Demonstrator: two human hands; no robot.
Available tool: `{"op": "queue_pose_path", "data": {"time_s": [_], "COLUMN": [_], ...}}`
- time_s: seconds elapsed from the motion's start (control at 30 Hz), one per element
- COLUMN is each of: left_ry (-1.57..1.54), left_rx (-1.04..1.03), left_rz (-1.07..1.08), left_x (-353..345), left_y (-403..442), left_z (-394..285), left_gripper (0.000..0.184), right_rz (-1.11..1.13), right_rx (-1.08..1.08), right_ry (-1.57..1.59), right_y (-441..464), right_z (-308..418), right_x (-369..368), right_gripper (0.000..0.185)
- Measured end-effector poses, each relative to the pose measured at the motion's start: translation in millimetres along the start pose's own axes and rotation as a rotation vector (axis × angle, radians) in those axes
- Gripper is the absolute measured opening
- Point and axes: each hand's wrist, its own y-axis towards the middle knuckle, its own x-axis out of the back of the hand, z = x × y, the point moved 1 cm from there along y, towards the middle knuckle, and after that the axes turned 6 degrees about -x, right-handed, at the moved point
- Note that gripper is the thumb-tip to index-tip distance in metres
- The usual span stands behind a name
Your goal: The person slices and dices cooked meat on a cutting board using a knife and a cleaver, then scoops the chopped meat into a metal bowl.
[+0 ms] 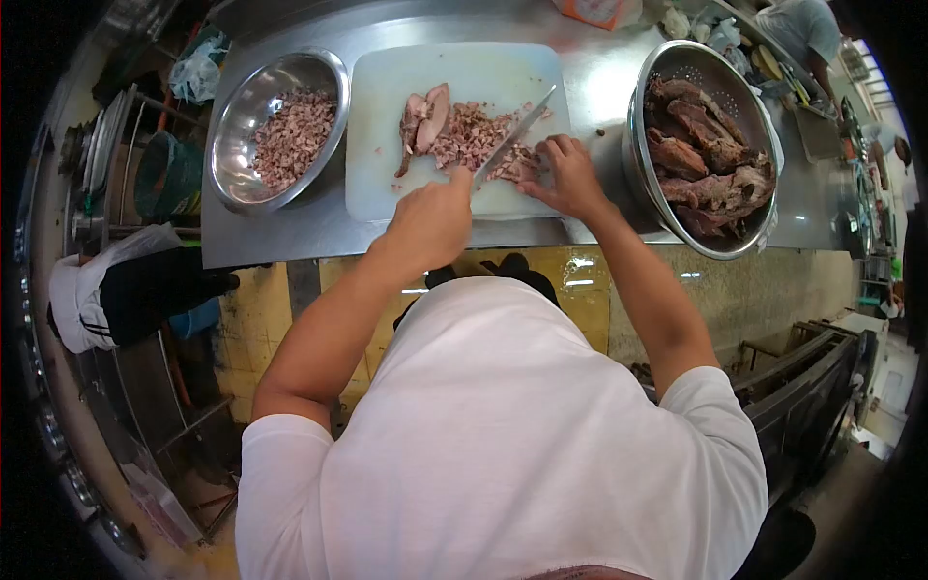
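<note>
"Give me hands."
"Two: one left hand (432, 217), one right hand (572, 179)."
"Blades and boards?"
"One knife (517, 135), one cutting board (387, 87)."
"Vessels on the counter (601, 87)?"
"One plain bowl (242, 121), one colander (696, 73)."
"Chopped meat (292, 140)?"
"Two heaps; the bits are too many to count."
"Big chunks (715, 145) in the colander?"
"Several, but they overlap, so I can't number them."

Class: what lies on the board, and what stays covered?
Chopped meat and larger pieces lie on the board; the knife crosses the chopped meat. The right hand and meat hide the surface beneath.
</note>
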Motion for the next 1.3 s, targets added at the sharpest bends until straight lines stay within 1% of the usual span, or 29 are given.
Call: {"op": "queue_pose_path", "data": {"time_s": [0.03, 0.07, 0.13, 0.17, 0.23, 0.27, 0.33, 0.37, 0.43, 0.47, 0.53, 0.57, 0.63, 0.7, 0.77, 0.83, 0.9, 0.97, 1.03, 1.07, 1.1, 1.13, 1.17, 1.23, 1.3], "left_ry": [0.005, 0.001, 0.041, 0.039, 0.066, 0.066, 0.026, 0.022, 0.041, 0.046, 0.025, 0.031, 0.076, 0.069, 0.049, 0.088, 0.074, 0.055, 0.028, 0.022, 0.034, 0.054, 0.056, 0.027, 0.041], "left_rx": [0.004, 0.004, 0.008, 0.007, 0.008, 0.013, -0.028, -0.031, -0.046, -0.073, -0.029, -0.062, 0.050, -0.002, -0.029, -0.010, 0.008, 0.036, -0.001, 0.013, -0.027, -0.076, -0.076, -0.022, -0.025], "left_rz": [0.038, 0.044, 0.086, 0.093, 0.137, 0.143, 0.119, 0.113, 0.089, 0.086, 0.171, 0.161, 0.203, 0.155, 0.108, 0.210, 0.232, 0.250, 0.104, 0.106, 0.096, 0.087, 0.099, 0.196, 0.184], "left_x": [-2.0, -2.0, 3.0, -1.2, -15.4, -24.4, -32.7, -33.1, -20.9, -12.0, 3.9, -3.0, -29.1, -29.7, -24.2, -1.6, -7.7, -20.6, -35.1, -37.7, -31.8, -24.7, -19.0, -3.4, -30.7], "left_y": [-4.1, -9.2, -15.9, -15.7, -14.4, -8.3, 18.9, 20.5, 27.8, 21.5, -4.1, 2.7, 11.8, 31.0, 30.9, 14.4, 3.5, -1.7, 24.1, 25.1, 26.9, 29.4, 20.5, -0.3, 3.5], "left_z": [-3.9, -7.8, -18.2, -18.2, -13.7, -12.8, -12.4, -11.3, -13.3, -17.4, -27.1, -24.2, -12.5, -7.1, -8.7, -24.0, -20.8, -17.0, -8.1, -4.5, -6.2, -8.0, -10.6, -21.7, -11.4], "left_gripper": [0.015, 0.015, 0.013, 0.013, 0.017, 0.017, 0.023, 0.023, 0.027, 0.027, 0.023, 0.023, 0.022, 0.023, 0.023, 0.023, 0.022, 0.021, 0.023, 0.023, 0.021, 0.019, 0.019, 0.017, 0.017], "right_rz": [0.017, 0.023, -0.079, -0.077, -0.085, -0.082, -0.067, -0.067, -0.062, -0.095, -0.137, -0.154, -0.159, -0.156, -0.163, -0.196, -0.213, -0.204, -0.186, -0.152, -0.123, -0.145, -0.144, -0.171, -0.172], "right_rx": [-0.048, -0.052, 0.020, 0.014, 0.080, 0.079, -0.021, -0.019, -0.009, 0.029, 0.018, 0.024, 0.036, 0.062, -0.002, -0.002, -0.009, 0.069, 0.066, 0.027, -0.007, -0.026, -0.035, 0.024, -0.022], "right_ry": [0.027, 0.027, 0.311, 0.312, 0.304, 0.310, 0.300, 0.292, 0.383, 0.342, 0.360, 0.397, 0.376, 0.363, 0.323, 0.343, 0.378, 0.347, 0.360, 0.372, 0.381, 0.341, 0.347, 0.366, 0.343], "right_y": [-3.1, -5.2, -8.5, -9.2, -7.7, -10.4, -8.5, -10.6, -8.8, -10.4, -14.0, -13.6, -17.9, -16.3, -14.6, -15.6, -16.2, -19.1, -20.5, -23.2, -22.4, -24.8, -26.0, -26.4, -27.8], "right_z": [0.7, 1.7, 4.0, 3.1, 5.1, 7.9, 9.9, 9.3, 6.4, 5.9, 12.9, 12.1, 8.4, 9.2, 12.0, 12.7, 9.7, 4.8, 8.2, 9.2, 11.2, 13.4, 14.5, 12.0, 7.1], "right_x": [-3.0, -7.1, -11.1, -11.6, -9.1, -10.3, -10.1, -12.6, -17.0, -15.4, -12.2, -10.8, -14.4, -14.4, -12.2, -14.2, -20.2, -23.7, -19.3, -18.9, -15.6, -12.3, -10.7, -8.0, -15.8], "right_gripper": [0.069, 0.069, 0.044, 0.044, 0.032, 0.032, 0.029, 0.029, 0.029, 0.027, 0.025, 0.024, 0.024, 0.024, 0.022, 0.022, 0.023, 0.023, 0.023, 0.022, 0.022, 0.021, 0.021, 0.019, 0.017]}}
